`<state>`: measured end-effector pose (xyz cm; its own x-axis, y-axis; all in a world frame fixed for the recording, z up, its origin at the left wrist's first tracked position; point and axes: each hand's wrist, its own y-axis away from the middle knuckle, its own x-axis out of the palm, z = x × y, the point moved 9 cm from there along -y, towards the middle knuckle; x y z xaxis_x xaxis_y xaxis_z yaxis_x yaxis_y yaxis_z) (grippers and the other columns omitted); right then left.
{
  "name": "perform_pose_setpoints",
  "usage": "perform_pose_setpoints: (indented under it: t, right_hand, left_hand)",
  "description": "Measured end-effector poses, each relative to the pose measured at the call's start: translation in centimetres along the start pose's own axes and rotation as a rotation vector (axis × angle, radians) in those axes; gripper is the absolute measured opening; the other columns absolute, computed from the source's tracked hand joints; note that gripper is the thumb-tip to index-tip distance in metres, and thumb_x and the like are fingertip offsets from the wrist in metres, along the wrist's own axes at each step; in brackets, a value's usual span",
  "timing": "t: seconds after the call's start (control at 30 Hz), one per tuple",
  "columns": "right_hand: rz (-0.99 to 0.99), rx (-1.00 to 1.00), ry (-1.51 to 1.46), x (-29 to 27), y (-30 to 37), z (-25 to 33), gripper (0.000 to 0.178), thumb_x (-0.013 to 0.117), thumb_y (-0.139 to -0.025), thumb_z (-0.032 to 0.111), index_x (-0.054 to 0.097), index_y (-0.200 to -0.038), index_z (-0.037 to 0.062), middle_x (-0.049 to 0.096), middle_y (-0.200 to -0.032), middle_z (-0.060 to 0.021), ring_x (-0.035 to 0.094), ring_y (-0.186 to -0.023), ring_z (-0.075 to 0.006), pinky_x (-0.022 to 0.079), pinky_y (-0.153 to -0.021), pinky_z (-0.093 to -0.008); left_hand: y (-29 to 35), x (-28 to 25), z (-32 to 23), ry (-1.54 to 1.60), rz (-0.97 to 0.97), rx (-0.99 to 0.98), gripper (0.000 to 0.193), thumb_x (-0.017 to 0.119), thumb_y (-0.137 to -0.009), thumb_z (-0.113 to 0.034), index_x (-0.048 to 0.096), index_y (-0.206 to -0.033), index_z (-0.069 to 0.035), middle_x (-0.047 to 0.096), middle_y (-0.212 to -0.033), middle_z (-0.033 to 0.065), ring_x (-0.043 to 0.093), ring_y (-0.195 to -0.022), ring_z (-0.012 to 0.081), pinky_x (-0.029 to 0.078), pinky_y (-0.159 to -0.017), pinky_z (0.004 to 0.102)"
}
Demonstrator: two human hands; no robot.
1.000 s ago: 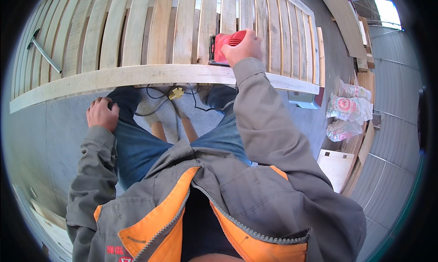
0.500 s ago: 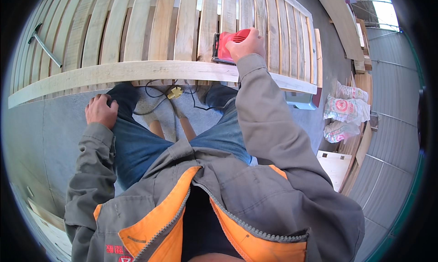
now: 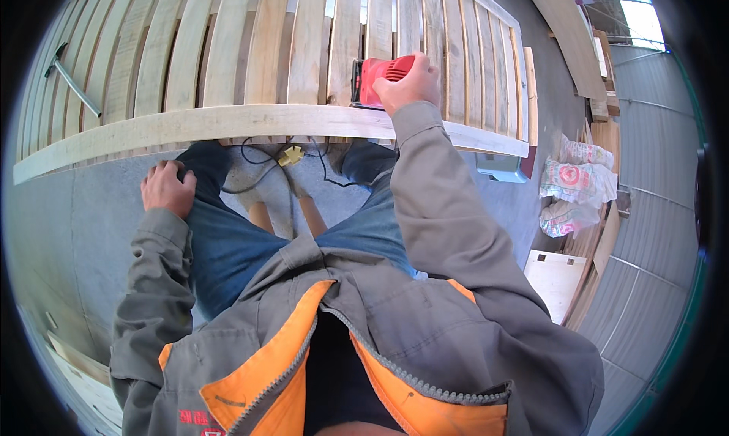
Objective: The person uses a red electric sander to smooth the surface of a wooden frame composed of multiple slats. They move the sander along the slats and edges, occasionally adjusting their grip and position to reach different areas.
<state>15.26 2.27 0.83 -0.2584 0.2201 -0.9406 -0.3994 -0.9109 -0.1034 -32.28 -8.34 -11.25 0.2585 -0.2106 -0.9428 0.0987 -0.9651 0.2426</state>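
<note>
My right hand (image 3: 414,89) is wrapped round a red electric sander (image 3: 375,81), with the thumb on its near side. The sander's dark base sits on the pale wooden slats, just behind the front rail (image 3: 250,120) of a long slatted wooden frame (image 3: 307,49). My left hand (image 3: 168,188) lies on my left thigh near the knee, fingers loosely spread over the jeans and nothing in it. Toward the frame's left end, a hammer (image 3: 78,91) with a dark head and metallic shaft rests across the slats.
Dark cables and a yellow connector (image 3: 291,156) lie on the floor between my feet. A grey-green stool-like object (image 3: 503,167) stands under the frame's right end. White sacks (image 3: 573,182), boards (image 3: 558,26) and a white panel (image 3: 556,282) line the right side.
The sander and my right hand have shifted slightly toward me, close to the front rail. My left hand stays on my thigh.
</note>
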Motion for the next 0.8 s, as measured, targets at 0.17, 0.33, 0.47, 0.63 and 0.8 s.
perform_pose_setpoints:
  t: [0.17,0.33,0.47,0.63,0.8]
  right_hand:
    - [0.078,0.117,0.025,0.1,-1.5,0.0,0.07,0.082,-0.08,0.029,0.054,-0.139,0.0036,0.059,-0.133,-0.0247,0.067,-0.117,-0.0426,0.058,-0.1,-0.0485]
    - [0.048,0.058,0.045,0.3,-0.8,-0.4,0.071,0.082,-0.08,0.031,0.054,-0.14,0.0054,0.059,-0.135,-0.0233,0.068,-0.116,-0.042,0.059,-0.099,-0.0485]
    - [0.044,0.046,0.056,0.5,-1.0,-0.9,0.073,0.082,-0.079,0.031,0.053,-0.142,0.0065,0.058,-0.135,-0.0227,0.068,-0.116,-0.0416,0.059,-0.099,-0.0482]
    - [0.05,0.039,0.048,0.2,-0.5,-0.2,0.075,0.083,-0.078,0.031,0.052,-0.142,0.0065,0.058,-0.135,-0.0227,0.068,-0.116,-0.0415,0.059,-0.099,-0.0479]
    - [0.062,0.043,0.03,0.4,-1.0,-1.0,0.074,0.084,-0.078,0.029,0.053,-0.142,0.0068,0.058,-0.135,-0.0231,0.068,-0.115,-0.0417,0.059,-0.099,-0.0476]
  left_hand:
    - [-0.2,0.0,0.1,-0.001,0.004,-0.001,0.033,0.071,-0.091,-0.034,0.077,-0.113,-0.01,0.074,-0.124,0.0106,0.064,-0.123,0.0342,0.047,-0.108,0.05]
    - [-0.3,0.0,0.5,0.018,-0.022,0.007,0.033,0.07,-0.092,-0.033,0.076,-0.113,-0.009,0.074,-0.123,0.0104,0.063,-0.124,0.0342,0.047,-0.107,0.0491]
    - [0.0,0.0,0.1,0.007,0.007,0.003,0.033,0.07,-0.092,-0.033,0.076,-0.114,-0.009,0.074,-0.123,0.011,0.063,-0.124,0.0347,0.047,-0.107,0.0492]
    - [0.0,0.1,0.5,0.015,-0.012,0.006,0.032,0.071,-0.091,-0.032,0.076,-0.113,-0.009,0.073,-0.123,0.0117,0.064,-0.123,0.0348,0.047,-0.107,0.0489]
    - [-0.2,0.2,0.1,0.011,0.002,0.007,0.033,0.07,-0.092,-0.033,0.077,-0.113,-0.009,0.074,-0.124,0.0113,0.064,-0.124,0.0343,0.047,-0.108,0.0491]
